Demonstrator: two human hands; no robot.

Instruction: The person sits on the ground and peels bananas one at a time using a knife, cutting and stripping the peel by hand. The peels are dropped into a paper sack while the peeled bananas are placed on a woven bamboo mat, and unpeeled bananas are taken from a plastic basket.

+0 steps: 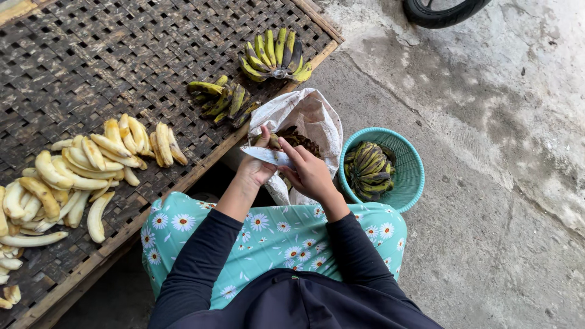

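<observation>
Outdoor food-preparation spot beside a home or stall. A woven bamboo surface (91,61) carried peeled bananas (73,170) and unpeeled bunches (275,56); a basket (407,176) and sack (308,116) stood on rough concrete ground (506,183) near a tyre (439,12).

Two hands are at work, the left hand (257,166) and the right hand (309,173), with one knife (266,155) and one dark banana (291,140) between them, over one white sack (311,116). On the woven surface (91,61) sit two unpeeled bunches, a green-yellow bunch (275,53) and a darker bunch (224,100), and one big heap of peeled bananas (79,170), too many and too overlapped to count exactly. Off to the side, one teal basket (407,164) holds one more bunch (367,170), and one tyre (442,9) shows at the top edge.
</observation>
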